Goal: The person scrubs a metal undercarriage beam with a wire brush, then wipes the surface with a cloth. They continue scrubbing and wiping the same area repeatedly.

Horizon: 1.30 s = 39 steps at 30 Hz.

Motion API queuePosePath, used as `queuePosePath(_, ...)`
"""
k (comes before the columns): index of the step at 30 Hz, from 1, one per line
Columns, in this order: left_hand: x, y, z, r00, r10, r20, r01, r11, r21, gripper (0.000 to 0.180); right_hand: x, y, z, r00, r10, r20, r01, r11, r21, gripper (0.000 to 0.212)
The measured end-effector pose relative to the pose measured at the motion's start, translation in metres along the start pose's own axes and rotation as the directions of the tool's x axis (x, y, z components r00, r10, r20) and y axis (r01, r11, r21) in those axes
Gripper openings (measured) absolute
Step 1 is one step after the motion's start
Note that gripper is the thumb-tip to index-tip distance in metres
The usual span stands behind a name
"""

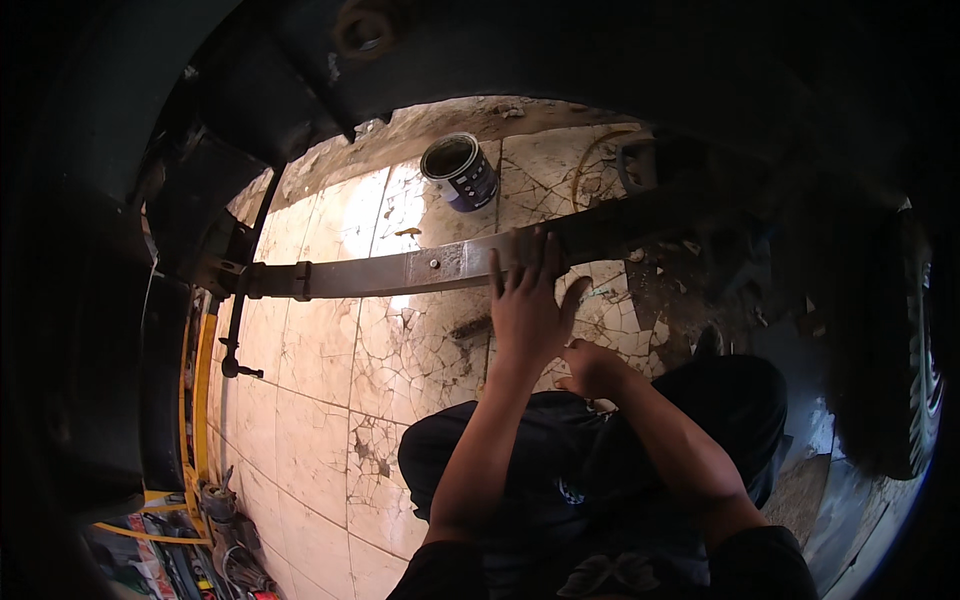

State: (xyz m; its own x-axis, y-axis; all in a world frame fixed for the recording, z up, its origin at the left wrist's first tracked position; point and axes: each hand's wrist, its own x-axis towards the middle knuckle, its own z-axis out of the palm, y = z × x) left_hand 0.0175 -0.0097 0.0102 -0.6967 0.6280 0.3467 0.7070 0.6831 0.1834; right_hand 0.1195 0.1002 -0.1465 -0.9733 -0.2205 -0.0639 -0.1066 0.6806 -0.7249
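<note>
A long, slightly bowed steel leaf spring [370, 277] runs across the view under a dark vehicle body. A small bolt head [435, 264] sits on its flat face, with a clamp band [303, 281] farther left. My left hand [530, 305] lies on the spring right of the bolt, fingers stretched out and spread, thumb apart. Just below and to the right, my right hand [594, 370] is held near my lap with its fingers curled. What it holds, if anything, is hidden. The spring's right end fades into shadow.
An open paint can [458, 172] stands on the cracked tile floor [310, 350] beyond the spring. A thin rod [262, 220] with a jointed end hangs at left. Yellow bars [203, 390] and piled tools [165, 555] are at lower left. A tyre [918, 370] stands at far right.
</note>
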Motion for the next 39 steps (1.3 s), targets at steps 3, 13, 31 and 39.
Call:
queuePosePath(3, -0.007, -0.029, -0.005, 0.900, -0.435, -0.009, 0.425, 0.875, 0.233, 0.079, -0.008, -0.034, -0.028, 0.965, 0.234, 0.120, -0.224, 0.970, -0.092, 0.067)
queuePosePath(13, -0.006, -0.044, 0.008, 0.976, -0.203, -0.082, 0.209, 0.975, 0.077, 0.078, 0.001, -0.042, -0.032, 0.953, 0.261, 0.157, -0.246, 0.963, -0.108, 0.066)
queuePosePath(31, 0.004, -0.035, 0.018, 0.918, -0.220, -0.330, 0.116, 0.944, -0.308, 0.029, -0.004, -0.023, -0.023, 0.971, 0.197, 0.134, -0.186, 0.979, -0.088, 0.057)
queuePosePath(39, 0.015, -0.031, 0.025, 0.892, -0.279, -0.356, 0.093, 0.884, -0.459, 0.041, 0.001, -0.040, -0.036, 0.934, 0.292, 0.205, -0.269, 0.954, -0.133, 0.065)
